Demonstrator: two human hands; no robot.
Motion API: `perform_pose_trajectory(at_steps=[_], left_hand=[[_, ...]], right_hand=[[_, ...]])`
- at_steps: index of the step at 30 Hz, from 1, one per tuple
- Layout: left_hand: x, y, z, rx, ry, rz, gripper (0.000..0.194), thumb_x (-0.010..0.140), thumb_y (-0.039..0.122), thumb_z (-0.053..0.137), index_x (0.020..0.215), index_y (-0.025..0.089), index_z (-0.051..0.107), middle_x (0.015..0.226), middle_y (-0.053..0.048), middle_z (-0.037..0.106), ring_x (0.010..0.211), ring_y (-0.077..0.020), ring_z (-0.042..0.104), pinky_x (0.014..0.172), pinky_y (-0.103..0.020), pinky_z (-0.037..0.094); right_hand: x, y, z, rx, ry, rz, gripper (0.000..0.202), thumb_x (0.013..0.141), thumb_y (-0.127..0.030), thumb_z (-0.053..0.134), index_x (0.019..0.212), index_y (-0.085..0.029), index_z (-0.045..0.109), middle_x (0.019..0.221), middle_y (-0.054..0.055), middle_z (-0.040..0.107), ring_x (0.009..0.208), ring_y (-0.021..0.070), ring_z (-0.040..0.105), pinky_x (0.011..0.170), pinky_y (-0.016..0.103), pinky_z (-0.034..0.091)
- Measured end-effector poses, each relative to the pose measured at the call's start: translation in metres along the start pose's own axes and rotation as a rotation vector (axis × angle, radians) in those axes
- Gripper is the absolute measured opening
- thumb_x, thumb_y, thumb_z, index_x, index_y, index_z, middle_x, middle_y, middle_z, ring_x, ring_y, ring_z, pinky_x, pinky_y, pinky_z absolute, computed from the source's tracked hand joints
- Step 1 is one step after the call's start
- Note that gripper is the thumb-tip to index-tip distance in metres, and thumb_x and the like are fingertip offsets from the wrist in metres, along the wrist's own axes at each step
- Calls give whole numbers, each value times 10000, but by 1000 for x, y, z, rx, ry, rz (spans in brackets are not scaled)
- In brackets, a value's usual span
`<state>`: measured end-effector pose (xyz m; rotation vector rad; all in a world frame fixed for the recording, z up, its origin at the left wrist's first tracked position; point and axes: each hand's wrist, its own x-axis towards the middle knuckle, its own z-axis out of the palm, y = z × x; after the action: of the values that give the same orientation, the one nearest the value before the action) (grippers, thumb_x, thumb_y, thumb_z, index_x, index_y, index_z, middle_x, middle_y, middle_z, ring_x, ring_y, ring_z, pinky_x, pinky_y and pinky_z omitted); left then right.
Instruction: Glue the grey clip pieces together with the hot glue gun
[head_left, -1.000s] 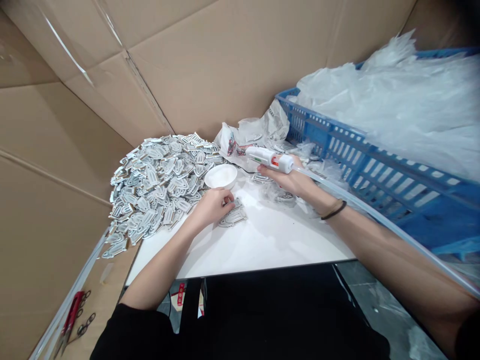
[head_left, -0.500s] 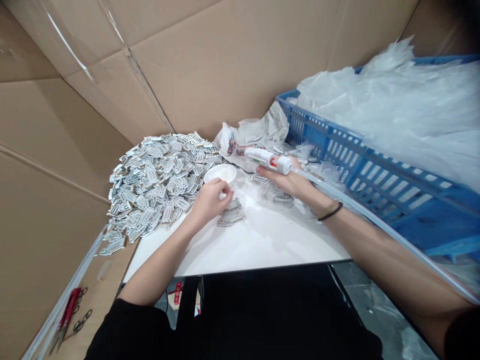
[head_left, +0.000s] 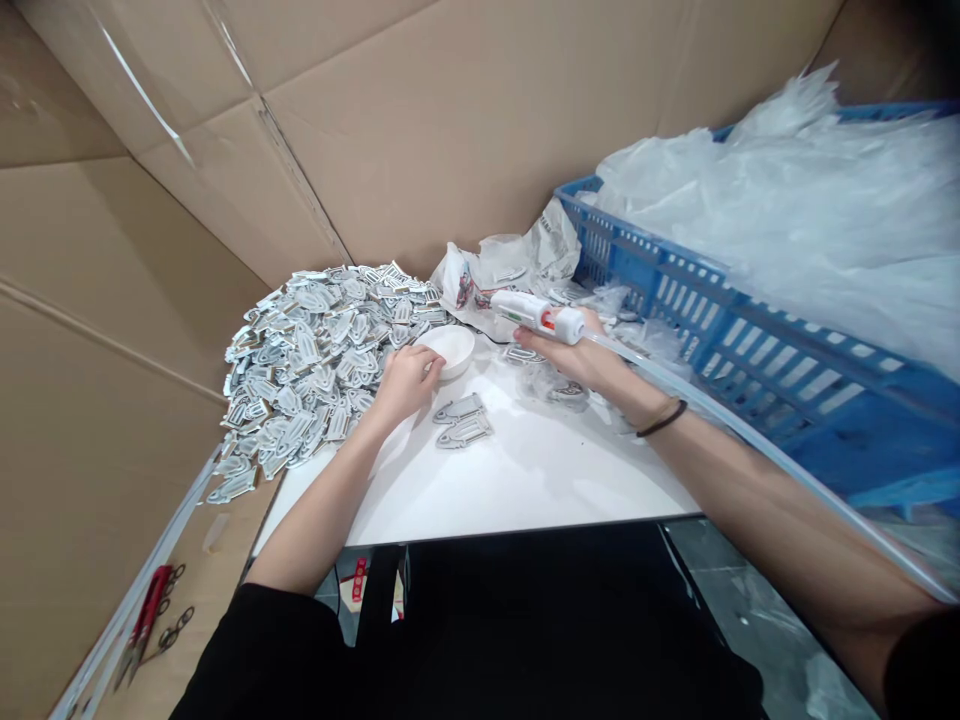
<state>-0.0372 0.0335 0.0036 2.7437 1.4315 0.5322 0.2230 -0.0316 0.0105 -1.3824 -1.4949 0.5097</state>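
Moves curled left hand (head_left: 409, 382) from above the two tags (head_left: 463, 430) to the bowl (head_left: 456, 350), cannot tell whether gripping anything; leaves tags uncovered on table (head_left: 525, 480); still grips glue gun (head_left: 523, 311) in right hand (head_left: 581, 362).

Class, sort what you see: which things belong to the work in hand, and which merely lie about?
Seemingly in use:
white glue gun, in the right hand
white bowl, by the left hand
two grey pieces
piled pieces

Probably lying about:
red-handled cutting tool
crumpled paper
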Motion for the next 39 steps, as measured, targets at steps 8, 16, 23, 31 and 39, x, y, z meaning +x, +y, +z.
perform_pose_trajectory(at_steps=[8,16,23,31,39], left_hand=[[-1,2,6,-87,-30,-41,383,999,337,367,992,183,718,996,-71,741,996,-242,635,937,-380,447],[-1,-5,2,-130,281,-58,161,892,221,531,873,180,685,962,-69,740,951,-206,667,943,-351,479],[-4,3,-14,-521,284,-89,145,868,224,550,999,182,595,849,-28,664,685,-131,630,660,-251,516],[-16,27,-51,-364,-400,404,324,913,127,409,920,211,722,971,-59,695,905,-158,654,823,-259,490],[-25,46,-28,-324,-540,439,333,960,266,424,1084,312,730,1139,-54,684,993,-213,647,894,-324,492]], right_hand=[[3,5,4,-11,1,-10,297,738,-503,659,671,-225,580,649,32,586,670,219,561,543,302,339],[0,2,1,-36,-4,1,273,758,-485,658,686,-229,596,608,33,569,685,242,576,554,313,335],[0,0,0,-23,-20,3,285,765,-490,641,671,-233,564,619,17,540,644,209,529,562,307,316],[3,5,3,-94,-3,5,350,753,-530,648,626,-236,508,600,19,537,645,213,529,547,305,312],[3,6,3,-60,-16,18,318,751,-525,650,682,-228,561,667,33,606,659,224,568,553,320,348]])
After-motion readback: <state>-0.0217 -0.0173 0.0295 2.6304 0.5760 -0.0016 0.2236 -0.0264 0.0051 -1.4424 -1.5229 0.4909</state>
